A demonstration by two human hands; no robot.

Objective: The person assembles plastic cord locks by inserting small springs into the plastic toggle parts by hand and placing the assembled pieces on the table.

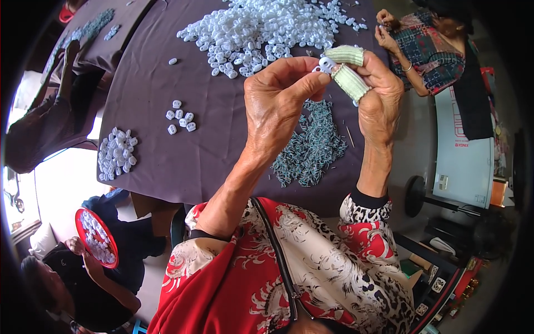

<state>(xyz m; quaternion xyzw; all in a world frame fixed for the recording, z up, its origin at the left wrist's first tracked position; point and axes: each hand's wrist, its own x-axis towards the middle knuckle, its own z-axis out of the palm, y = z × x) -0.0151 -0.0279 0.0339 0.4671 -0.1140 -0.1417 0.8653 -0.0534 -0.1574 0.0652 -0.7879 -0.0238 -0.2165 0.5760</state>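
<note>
My left hand [278, 94] is closed, pinching a small white plastic oval piece with dark holes [326, 65] between thumb and forefinger. On the other side of it, my right hand [381, 83] is closed too, its thumb and a finger wearing pale green ribbed knit covers [351, 82] and meeting at the piece. Whether the right fingers grip something else small there is hidden. Both hands are raised over the table. Beneath them lies a heap of tiny grey-green pins [311, 147], with a thin stick [350, 136] beside it.
A big heap of white oval pieces [267, 28] covers the far side of the brown-clothed table [150, 83]. A few marked pieces [181, 117] lie left of centre, near a small pile [117, 153]. Co-workers sit around; one at lower left has a red basket [114, 250].
</note>
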